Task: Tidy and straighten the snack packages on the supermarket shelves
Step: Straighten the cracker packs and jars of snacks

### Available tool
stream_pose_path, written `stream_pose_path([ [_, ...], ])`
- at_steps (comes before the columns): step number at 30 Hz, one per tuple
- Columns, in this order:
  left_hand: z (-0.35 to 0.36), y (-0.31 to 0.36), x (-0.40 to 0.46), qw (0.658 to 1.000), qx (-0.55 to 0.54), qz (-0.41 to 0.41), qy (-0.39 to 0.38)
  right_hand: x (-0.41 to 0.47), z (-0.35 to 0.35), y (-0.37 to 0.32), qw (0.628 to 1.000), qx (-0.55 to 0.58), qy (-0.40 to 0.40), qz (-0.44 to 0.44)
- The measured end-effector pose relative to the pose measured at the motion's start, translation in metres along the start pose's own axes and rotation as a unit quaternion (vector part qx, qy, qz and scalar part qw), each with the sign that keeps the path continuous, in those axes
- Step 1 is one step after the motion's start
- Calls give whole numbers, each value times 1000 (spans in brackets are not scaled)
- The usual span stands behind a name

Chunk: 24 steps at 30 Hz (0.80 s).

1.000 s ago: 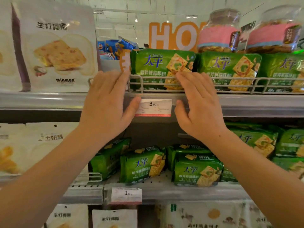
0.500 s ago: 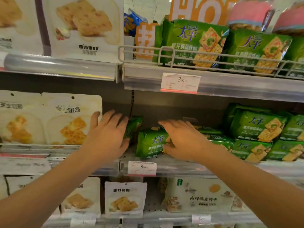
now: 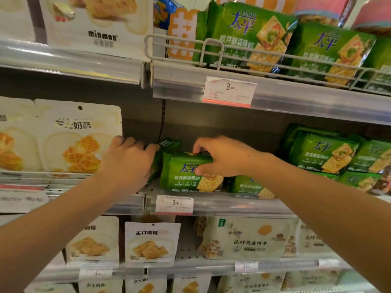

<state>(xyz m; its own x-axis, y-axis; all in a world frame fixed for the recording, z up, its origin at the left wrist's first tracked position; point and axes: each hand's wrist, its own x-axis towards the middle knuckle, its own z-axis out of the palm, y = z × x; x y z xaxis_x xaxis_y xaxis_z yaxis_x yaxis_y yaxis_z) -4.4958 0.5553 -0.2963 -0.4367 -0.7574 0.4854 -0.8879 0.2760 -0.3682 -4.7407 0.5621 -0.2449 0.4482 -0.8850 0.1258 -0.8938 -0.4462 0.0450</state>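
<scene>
On the middle shelf, my right hand (image 3: pixel 222 156) grips the top of a green cracker pack (image 3: pixel 186 174) that stands facing out, thumb on its front and fingers over its top edge. My left hand (image 3: pixel 129 161) holds a second green pack (image 3: pixel 167 144) turned sideways at the far left of the row, fingers curled round its edge. More green cracker packs (image 3: pixel 323 153) lie stacked to the right on the same shelf. Another one (image 3: pixel 249 185) lies low behind my right wrist.
White cheese-snack pouches (image 3: pixel 78 138) stand left of my left hand. The upper shelf (image 3: pixel 275 96) holds more green packs (image 3: pixel 249 37) behind a wire rail (image 3: pixel 211 51). Price tags (image 3: pixel 174 204) sit on the shelf edges. White pouches (image 3: pixel 152 244) fill the lower shelves.
Both hands dropped from the upper shelf's edge to the middle shelf. They then closed on two green packs, and the front pack now stands more upright.
</scene>
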Motion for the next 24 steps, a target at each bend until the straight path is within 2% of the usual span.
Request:
stream_pose_path([
  [3, -4, 2, 2, 997, -73, -3, -18, -10, 4, -2, 1000, -21, 14, 1],
  [5, -6, 2, 6, 981, -186, -19, -46, -18, 7, 0, 1000, -11, 15, 17],
  [7, -5, 0, 15, 951, -297, -41, -77, -24, 10, 3, 1000, 4, 11, 29],
  [10, 1, 0, 33, 912, -392, -45, -114, -32, 17, 9, 999, 26, 8, 31],
  [13, 9, 0, 48, 885, -439, -44, -147, -42, 25, 14, 999, 14, 34, 26],
  [16, 11, 0, 60, 859, -475, -51, -186, -59, 28, 26, 995, 13, 81, 58],
  [19, 5, -3, 67, 794, -571, -87, -189, -71, 24, 45, 994, 6, 66, 92],
  [21, -4, 2, 65, 797, -553, -69, -235, -74, 17, 61, 992, 0, 4, 124],
  [23, -7, 12, 65, 836, -464, -18, -292, -77, 12, 75, 986, -3, -58, 155],
  [24, -7, 18, 66, 864, -410, 11, -293, -78, 12, 79, 984, -5, -72, 161],
])
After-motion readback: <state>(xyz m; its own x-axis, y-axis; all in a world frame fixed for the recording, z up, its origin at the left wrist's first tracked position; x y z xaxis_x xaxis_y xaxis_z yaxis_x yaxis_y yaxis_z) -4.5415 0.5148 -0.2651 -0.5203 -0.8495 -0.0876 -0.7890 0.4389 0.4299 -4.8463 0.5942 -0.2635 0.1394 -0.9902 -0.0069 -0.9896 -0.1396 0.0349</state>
